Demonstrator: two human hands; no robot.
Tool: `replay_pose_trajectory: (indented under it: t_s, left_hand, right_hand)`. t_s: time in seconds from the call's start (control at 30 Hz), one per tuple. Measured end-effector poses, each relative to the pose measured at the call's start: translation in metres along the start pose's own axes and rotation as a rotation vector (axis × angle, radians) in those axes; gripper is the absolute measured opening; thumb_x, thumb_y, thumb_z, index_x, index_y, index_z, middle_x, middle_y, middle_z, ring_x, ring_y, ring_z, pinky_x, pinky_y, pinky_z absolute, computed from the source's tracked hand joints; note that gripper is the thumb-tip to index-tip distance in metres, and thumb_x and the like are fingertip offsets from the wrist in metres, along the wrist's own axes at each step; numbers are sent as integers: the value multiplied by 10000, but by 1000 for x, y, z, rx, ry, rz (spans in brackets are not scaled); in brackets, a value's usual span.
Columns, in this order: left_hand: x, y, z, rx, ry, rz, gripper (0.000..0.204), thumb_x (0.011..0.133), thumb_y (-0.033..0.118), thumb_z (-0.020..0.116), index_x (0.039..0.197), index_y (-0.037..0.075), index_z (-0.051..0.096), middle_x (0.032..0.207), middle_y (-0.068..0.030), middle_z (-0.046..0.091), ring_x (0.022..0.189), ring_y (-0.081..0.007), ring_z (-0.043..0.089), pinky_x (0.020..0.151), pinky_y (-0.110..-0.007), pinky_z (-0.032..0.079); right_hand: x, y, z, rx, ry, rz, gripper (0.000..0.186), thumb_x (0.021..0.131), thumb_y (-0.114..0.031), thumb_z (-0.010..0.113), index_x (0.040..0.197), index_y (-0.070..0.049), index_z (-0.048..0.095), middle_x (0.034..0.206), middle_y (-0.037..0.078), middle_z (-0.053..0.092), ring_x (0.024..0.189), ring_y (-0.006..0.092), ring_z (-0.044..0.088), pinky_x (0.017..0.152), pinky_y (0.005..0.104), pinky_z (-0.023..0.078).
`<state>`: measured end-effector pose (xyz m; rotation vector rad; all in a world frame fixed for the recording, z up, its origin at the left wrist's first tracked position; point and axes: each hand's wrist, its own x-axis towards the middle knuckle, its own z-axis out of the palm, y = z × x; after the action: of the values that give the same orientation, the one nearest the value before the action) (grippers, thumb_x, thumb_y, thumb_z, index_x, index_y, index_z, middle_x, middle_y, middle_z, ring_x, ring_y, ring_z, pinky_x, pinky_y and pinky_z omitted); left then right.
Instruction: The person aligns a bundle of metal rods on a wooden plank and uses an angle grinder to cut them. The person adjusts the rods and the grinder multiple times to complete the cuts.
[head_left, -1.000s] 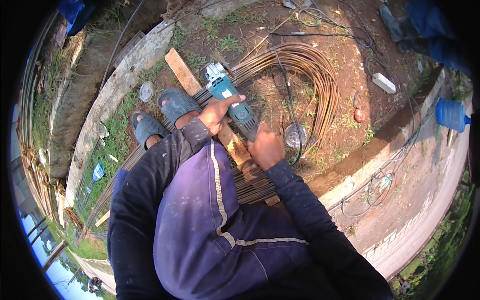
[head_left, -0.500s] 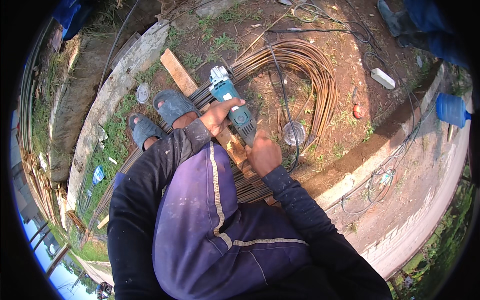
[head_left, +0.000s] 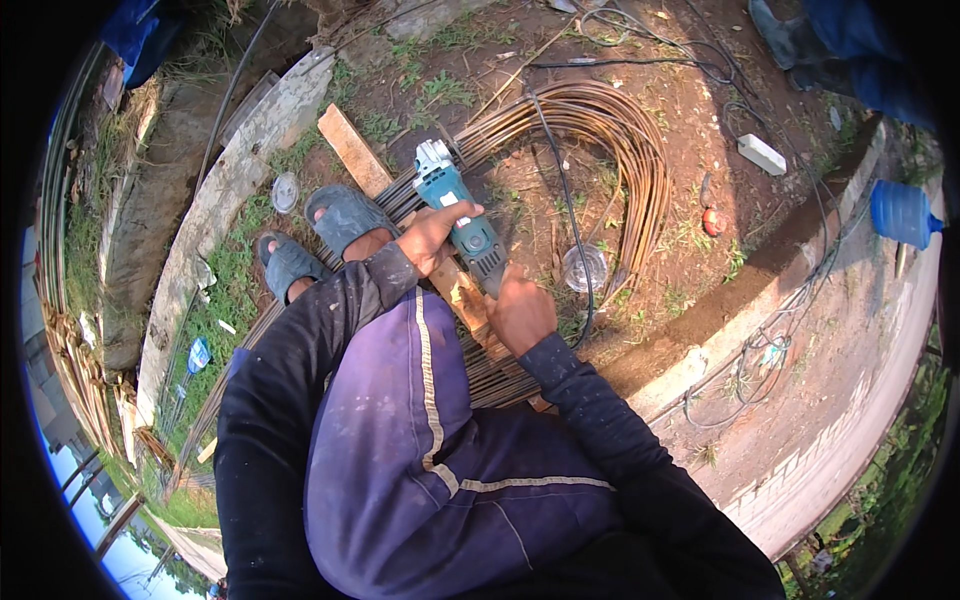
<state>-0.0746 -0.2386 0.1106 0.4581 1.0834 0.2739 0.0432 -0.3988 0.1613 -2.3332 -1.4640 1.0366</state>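
Holding the grinder (head_left: 458,207) over the rods (head_left: 645,165), left of their bend, I had the fingers of my left hand (head_left: 428,240) closed round its body and those of my right hand (head_left: 521,308) round its rear grip. The bend looked whole — whether any rod was scored yet, I couldn't tell.

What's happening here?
A person grips a teal grinder two-handed: the left hand around its body, the right hand at its rear end. Its metal head is close to a bundle of bent rods; whether it touches them, I can't tell. A board lies crosswise to the rods.
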Motion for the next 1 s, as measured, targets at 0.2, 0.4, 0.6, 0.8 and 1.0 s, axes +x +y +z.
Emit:
replay_pose_trajectory:
  t_s: [0.2,0.4,0.6,0.8,1.0]
  left_hand:
    - [-5,3,3,18,19,-26,358,856,180,753,1112,-17,600,1012,-77,645,892,-183,678,787,-336,600]
    - [-7,4,5,-7,0,-23,360,856,170,753,1115,-14,583,1002,-80,642,859,-186,680,770,-334,606]
    - [-2,3,0,-18,-10,-41,380,851,155,754,1128,-10,554,995,-79,633,861,-193,680,780,-349,610]
    - [-1,2,0,-23,3,-21,381,844,147,760,1124,-14,558,1012,-82,629,869,-204,677,789,-365,609]
    - [-1,3,2,-16,8,-42,375,842,150,763,1120,-15,573,1003,-85,634,866,-208,679,786,-365,608]
  right_hand:
    - [-1,0,2,14,-21,5,459,824,-252,758,1021,55,479,740,260,677,724,440,698,670,503,569]
    - [-1,0,-1,32,-11,-5,495,824,-254,757,1070,79,486,746,260,677,728,441,694,671,508,560]
    - [0,3,3,26,-8,-28,590,827,-253,750,1185,136,487,748,259,676,709,435,690,655,503,556]
    - [0,0,-2,36,-44,-23,580,828,-265,749,1165,133,493,748,263,676,724,437,695,671,503,562]
    - [0,0,-1,15,-1,-17,504,822,-262,755,1071,97,504,747,263,678,731,440,699,676,501,567]
